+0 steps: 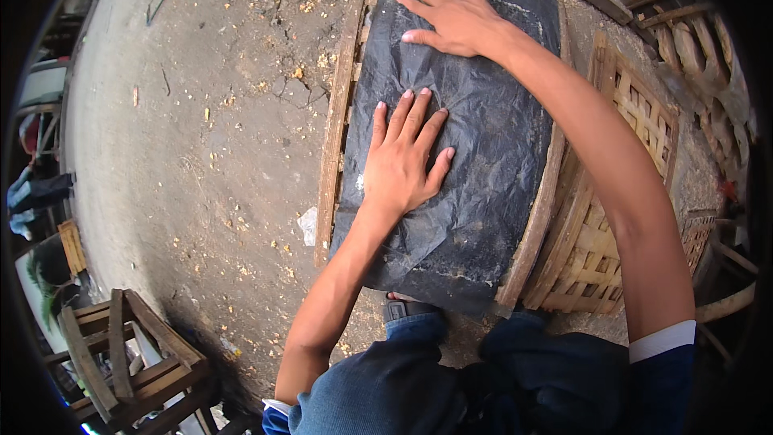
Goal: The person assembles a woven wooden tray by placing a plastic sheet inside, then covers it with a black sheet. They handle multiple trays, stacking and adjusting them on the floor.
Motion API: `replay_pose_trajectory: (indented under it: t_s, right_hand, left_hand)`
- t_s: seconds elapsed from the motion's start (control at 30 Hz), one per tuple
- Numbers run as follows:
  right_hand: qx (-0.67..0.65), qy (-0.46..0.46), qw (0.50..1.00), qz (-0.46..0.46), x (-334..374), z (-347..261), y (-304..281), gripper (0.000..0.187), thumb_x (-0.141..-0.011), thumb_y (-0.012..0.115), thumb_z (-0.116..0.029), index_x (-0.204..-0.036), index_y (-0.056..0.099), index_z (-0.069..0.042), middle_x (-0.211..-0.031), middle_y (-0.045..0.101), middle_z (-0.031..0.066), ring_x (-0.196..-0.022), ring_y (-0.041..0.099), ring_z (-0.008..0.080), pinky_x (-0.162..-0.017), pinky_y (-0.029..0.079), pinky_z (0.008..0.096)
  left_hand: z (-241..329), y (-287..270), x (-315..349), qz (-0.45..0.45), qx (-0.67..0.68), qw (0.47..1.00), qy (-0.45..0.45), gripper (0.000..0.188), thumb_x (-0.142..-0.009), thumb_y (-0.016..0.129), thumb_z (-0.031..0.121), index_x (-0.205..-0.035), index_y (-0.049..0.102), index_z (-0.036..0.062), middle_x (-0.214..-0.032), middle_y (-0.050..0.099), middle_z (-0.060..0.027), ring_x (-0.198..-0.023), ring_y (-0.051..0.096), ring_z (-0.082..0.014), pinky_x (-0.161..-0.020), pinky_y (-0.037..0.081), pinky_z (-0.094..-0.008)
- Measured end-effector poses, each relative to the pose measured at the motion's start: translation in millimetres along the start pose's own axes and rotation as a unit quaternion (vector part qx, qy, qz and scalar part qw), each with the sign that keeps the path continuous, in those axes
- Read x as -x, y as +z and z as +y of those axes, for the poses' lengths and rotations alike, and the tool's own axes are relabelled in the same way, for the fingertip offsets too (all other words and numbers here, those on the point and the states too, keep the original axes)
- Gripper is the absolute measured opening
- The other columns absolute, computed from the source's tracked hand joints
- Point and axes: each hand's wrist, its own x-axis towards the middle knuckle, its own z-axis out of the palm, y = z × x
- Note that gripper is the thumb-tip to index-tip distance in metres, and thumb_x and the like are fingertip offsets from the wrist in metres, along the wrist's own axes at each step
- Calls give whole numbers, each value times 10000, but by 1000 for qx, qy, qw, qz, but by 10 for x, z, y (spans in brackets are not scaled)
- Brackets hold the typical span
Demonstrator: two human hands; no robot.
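Note:
A crumpled black plastic sheet (483, 185) lies over a wooden-framed rack (336, 153) in front of me. My left hand (400, 157) rests flat on the sheet's left middle part, fingers spread and pointing away from me. Farther off, my right hand (455, 16) lies on the far part of the sheet, its fingers spread toward the left. Neither hand holds anything. Slats of the rack show along the sheet's left edge; what lies beneath the sheet is hidden.
A woven bamboo tray (596, 234) leans close on the right. At the lower left stands a wooden stool-like frame (133, 354). Yellowish crumbs litter the concrete ground (233, 137), with a white scrap (307, 225) by the rack. More bamboo pieces (700, 56) stand at the far right.

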Motion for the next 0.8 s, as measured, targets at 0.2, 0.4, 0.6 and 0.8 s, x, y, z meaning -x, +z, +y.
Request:
replay_pose_trajectory:
  t_s: [0.2, 0.4, 0.6, 0.8]
  right_hand:
    - [-180, 191, 965, 15, 8, 875, -231, 702, -1058, 413, -524, -1579, 375, -54, -1681, 264, 187, -1565, 195, 391, -1254, 139, 610]
    - [-178, -173, 968, 45, 934, -528, -133, 629, -1026, 562, -421, -1584, 399, -179, -1695, 269, 78, -1575, 218, 257, -1288, 142, 542]
    - [61, -48, 997, -17, 1255, 384, -90, 616, -1068, 407, -510, -1622, 318, -254, -1715, 217, 14, -1581, 190, 264, -1287, 128, 550]
    - [-47, 81, 995, 26, 1479, 847, -850, 614, -1067, 445, -420, -1564, 402, -62, -1659, 286, 227, -1546, 222, 425, -1257, 155, 596]
  left_hand:
    - [-13, 10, 6, -17, 0, 1000, -1, 559, -973, 563, 439, -1436, 563, 126, -1604, 406, -150, -1505, 335, -342, -1248, 180, -579]
    - [-81, 32, 122, -9, -9, 1000, -17, 567, -971, 586, 403, -1451, 541, 103, -1592, 421, -161, -1505, 343, -352, -1248, 188, -576]
    - [10, 19, 4, 23, 4, 1000, 15, 522, -958, 590, 396, -1416, 588, 145, -1574, 458, -127, -1477, 386, -338, -1231, 234, -575]
    - [-82, 83, 105, 46, 2, 999, 17, 496, -963, 597, 389, -1394, 605, 144, -1557, 478, -130, -1466, 404, -346, -1227, 248, -570]
